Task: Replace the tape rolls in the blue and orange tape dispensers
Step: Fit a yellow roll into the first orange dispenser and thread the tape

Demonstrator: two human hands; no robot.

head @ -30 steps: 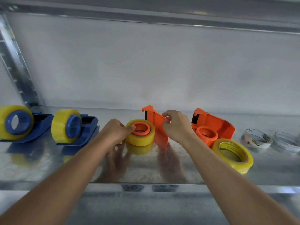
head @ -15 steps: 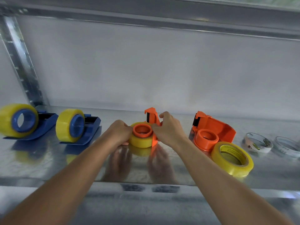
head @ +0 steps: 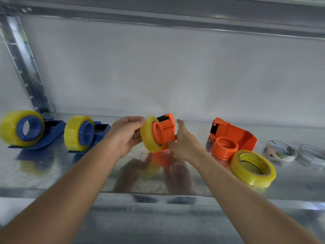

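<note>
- Standing orange dispenser [head: 165, 131] upright on shelf [head: 52, 173], yellow roll [head: 149, 133] seated on hub.
- Left hand [head: 125, 136]: fingers clamped on roll; right hand [head: 182, 145]: fingers loosely apart beside base.
- Next, likely: spare roll [head: 253, 168] onto empty dispenser [head: 232, 140].

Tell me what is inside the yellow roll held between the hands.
The orange hub of the orange dispenser fills the yellow roll. The left hand covers the roll's far side.
</note>
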